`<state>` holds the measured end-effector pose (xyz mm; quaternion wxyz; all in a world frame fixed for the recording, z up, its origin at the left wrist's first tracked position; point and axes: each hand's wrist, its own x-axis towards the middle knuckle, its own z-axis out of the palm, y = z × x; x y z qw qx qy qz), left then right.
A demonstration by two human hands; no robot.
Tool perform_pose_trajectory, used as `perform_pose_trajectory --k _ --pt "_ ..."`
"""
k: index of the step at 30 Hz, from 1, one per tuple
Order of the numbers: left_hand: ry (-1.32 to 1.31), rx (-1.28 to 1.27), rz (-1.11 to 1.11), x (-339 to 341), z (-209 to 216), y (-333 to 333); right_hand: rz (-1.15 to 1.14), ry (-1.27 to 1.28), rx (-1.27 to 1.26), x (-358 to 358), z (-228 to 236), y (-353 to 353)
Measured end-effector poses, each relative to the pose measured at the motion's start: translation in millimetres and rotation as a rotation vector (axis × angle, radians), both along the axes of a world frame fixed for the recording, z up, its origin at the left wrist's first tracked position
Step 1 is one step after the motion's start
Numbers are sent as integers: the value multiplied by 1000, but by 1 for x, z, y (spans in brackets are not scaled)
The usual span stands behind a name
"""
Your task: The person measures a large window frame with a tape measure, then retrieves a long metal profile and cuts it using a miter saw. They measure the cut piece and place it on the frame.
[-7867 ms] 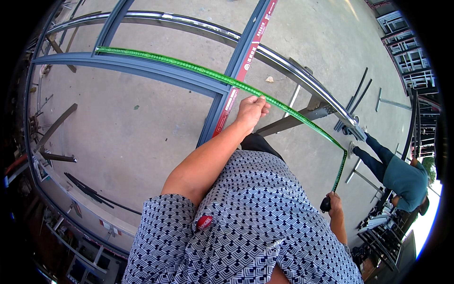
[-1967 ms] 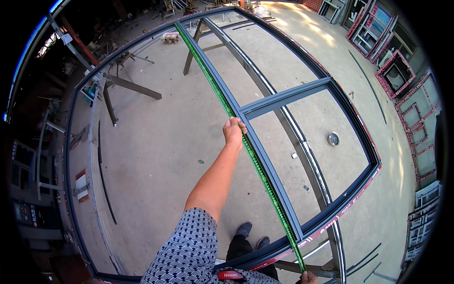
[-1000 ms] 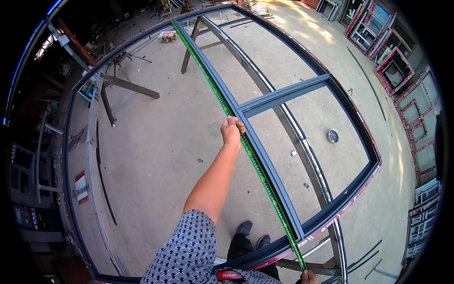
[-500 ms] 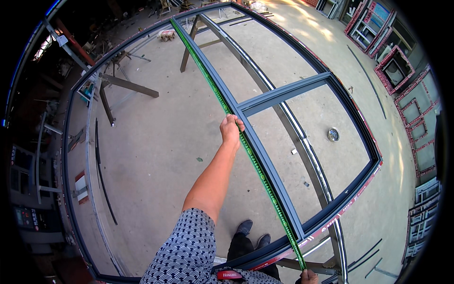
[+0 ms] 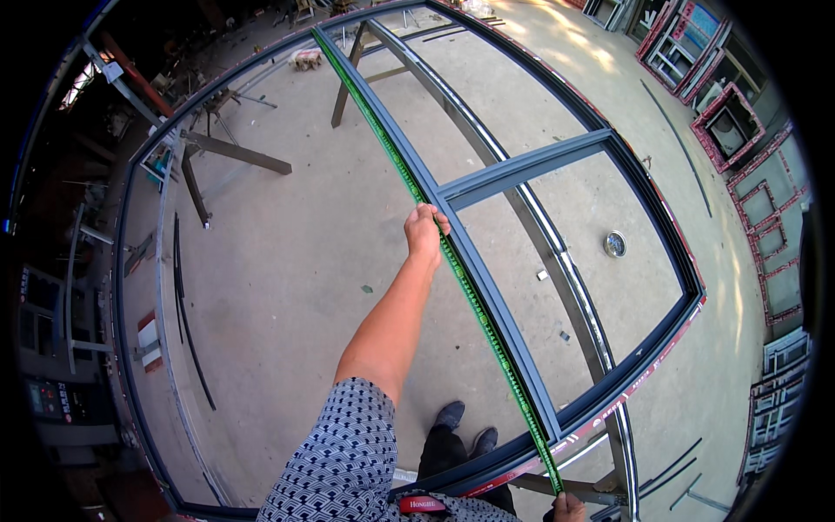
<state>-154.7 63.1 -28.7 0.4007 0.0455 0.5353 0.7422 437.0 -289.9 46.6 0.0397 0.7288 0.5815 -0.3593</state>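
Tape measure [image 5: 484, 320]: green blade drawn out along the left edge of the long grey bar [image 5: 503, 317], running past the bar's near end. Left hand [image 5: 424, 233]: fingers closed on the blade, beside the bar where the crosspiece [image 5: 531, 165] joins it. Right hand [image 5: 568, 508]: gripping the tape beyond the bar's near end; partly cut off. Round tin [image 5: 615, 244]: right of the bar. Dark shoes [image 5: 450, 415]: left of the bar's near end.

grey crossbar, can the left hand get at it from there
Probably yes: the left hand is near the crossbar; only the long bar lies between, though the hand holds the green tape.
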Motion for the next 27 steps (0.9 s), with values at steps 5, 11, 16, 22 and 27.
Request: perform_pose_trajectory --k 5,11,16,22,27 --pt "-9 -12 -17 1 -5 1 -1 -15 -35 6 -5 -4" --pt "122 -95 -81 -14 -27 3 -15 -16 53 -4 -3 2" --pt "257 -285 -103 -15 -33 9 -37 -50 31 -15 15 10" --pt "268 -316 -76 -8 -28 15 -21 -30 32 -14 20 13" --pt "281 -277 -67 -15 -43 18 71 -1 122 -10 17 13"
